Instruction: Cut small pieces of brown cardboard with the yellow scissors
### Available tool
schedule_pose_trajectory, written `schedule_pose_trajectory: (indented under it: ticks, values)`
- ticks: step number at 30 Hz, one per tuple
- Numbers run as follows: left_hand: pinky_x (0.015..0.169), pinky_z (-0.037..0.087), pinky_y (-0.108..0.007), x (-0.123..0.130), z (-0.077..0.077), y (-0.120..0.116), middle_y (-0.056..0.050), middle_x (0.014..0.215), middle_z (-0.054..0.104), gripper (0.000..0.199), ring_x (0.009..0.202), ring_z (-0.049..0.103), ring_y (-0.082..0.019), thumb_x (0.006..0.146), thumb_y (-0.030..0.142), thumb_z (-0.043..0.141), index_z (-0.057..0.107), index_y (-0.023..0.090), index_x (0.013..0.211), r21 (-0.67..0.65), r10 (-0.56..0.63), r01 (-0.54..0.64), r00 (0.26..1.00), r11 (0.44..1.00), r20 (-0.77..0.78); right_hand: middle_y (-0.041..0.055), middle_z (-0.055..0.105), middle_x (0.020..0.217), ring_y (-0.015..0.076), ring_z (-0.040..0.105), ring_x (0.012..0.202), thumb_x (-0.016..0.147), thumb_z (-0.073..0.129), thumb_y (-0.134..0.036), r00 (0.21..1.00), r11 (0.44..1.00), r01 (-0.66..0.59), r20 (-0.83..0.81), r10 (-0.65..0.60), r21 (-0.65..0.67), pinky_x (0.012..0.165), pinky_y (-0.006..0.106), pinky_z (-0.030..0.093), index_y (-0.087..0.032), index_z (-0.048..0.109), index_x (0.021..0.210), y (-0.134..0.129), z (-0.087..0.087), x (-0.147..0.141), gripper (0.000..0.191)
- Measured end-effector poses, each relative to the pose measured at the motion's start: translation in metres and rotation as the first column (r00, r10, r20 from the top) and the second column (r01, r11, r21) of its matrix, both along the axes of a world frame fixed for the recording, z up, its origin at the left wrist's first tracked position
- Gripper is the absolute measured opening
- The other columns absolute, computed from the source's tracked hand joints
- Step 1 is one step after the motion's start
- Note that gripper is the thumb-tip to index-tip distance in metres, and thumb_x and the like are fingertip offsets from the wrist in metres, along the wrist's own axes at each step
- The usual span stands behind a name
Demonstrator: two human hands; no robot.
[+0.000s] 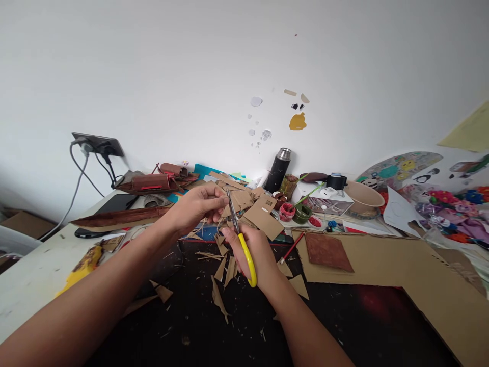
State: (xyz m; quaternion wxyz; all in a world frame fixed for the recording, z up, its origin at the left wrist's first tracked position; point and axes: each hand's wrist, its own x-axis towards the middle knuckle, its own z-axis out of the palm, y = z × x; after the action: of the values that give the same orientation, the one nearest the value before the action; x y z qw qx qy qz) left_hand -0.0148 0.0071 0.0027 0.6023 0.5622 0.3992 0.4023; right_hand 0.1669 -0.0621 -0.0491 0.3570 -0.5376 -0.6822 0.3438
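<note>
Steadying the left hand [204, 204], its fingers pinching a small, mostly hidden piece, should help clean snips; the right hand's [260, 250] fingers grasp yellow-handled scissors [243, 244] above the counter [42, 278].

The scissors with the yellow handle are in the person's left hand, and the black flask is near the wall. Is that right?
Not quite! The scissors with the yellow handle are in the right hand, as the head view shows. The left hand is up by the tips of the blades. The black flask is near the wall, just as you said.
</note>
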Motion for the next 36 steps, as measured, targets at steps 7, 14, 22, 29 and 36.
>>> schedule_pose_trajectory:
  ticks: [7,14,22,29,36]
  values:
    - [0.043,0.035,-0.020,0.001,0.000,0.001,0.003,0.058,0.060,0.026,0.047,0.052,-0.008,0.078,0.031,0.084,0.062,0.017,0.075,-0.029,0.021,-0.019,0.999,0.999,0.050,-0.0022,0.063,0.060,0.0159,0.062,0.044,0.099,0.060,-0.068,0.988,0.991,-0.062,-0.147,0.044,-0.115,0.047,0.024,0.045,-0.023,0.064,0.095,-0.002,-0.008,-0.001,0.046]
    - [0.044,0.037,-0.019,0.001,-0.001,0.002,0.003,0.058,0.061,0.028,0.047,0.053,-0.008,0.077,0.032,0.085,0.062,0.016,0.076,-0.036,0.023,-0.020,0.997,0.999,0.072,0.0028,0.073,0.073,0.0217,0.075,0.067,0.092,0.073,-0.069,0.935,0.974,-0.171,-0.337,0.113,-0.147,0.066,0.029,0.059,-0.022,0.065,0.100,0.002,-0.012,0.000,0.048]
    - [0.043,0.035,-0.019,0.000,-0.001,0.001,0.003,0.057,0.060,0.029,0.047,0.052,-0.008,0.076,0.033,0.086,0.062,0.016,0.075,-0.034,0.016,-0.014,0.997,0.999,0.074,0.0023,0.071,0.085,0.0217,0.076,0.075,0.083,0.085,-0.064,0.914,0.960,-0.246,-0.363,0.183,-0.136,0.071,0.031,0.059,-0.022,0.066,0.110,0.002,-0.012,0.006,0.053]
    - [0.044,0.036,-0.019,-0.001,-0.001,0.002,0.003,0.058,0.061,0.028,0.048,0.053,-0.008,0.077,0.032,0.085,0.062,0.017,0.076,-0.027,0.019,-0.017,0.997,0.999,0.077,0.0024,0.072,0.086,0.0214,0.075,0.072,0.080,0.088,-0.063,0.891,0.950,-0.263,-0.419,0.172,-0.170,0.068,0.030,0.056,-0.021,0.064,0.109,0.000,-0.005,0.004,0.056]
    - [0.044,0.034,-0.020,-0.001,0.001,0.001,0.003,0.059,0.061,0.025,0.048,0.052,-0.008,0.078,0.031,0.084,0.063,0.017,0.077,-0.033,0.022,-0.020,0.997,0.999,0.069,0.0025,0.070,0.086,0.0223,0.075,0.075,0.081,0.086,-0.065,0.910,0.956,-0.249,-0.375,0.176,-0.157,0.070,0.031,0.057,-0.023,0.065,0.111,0.002,-0.012,0.006,0.055]
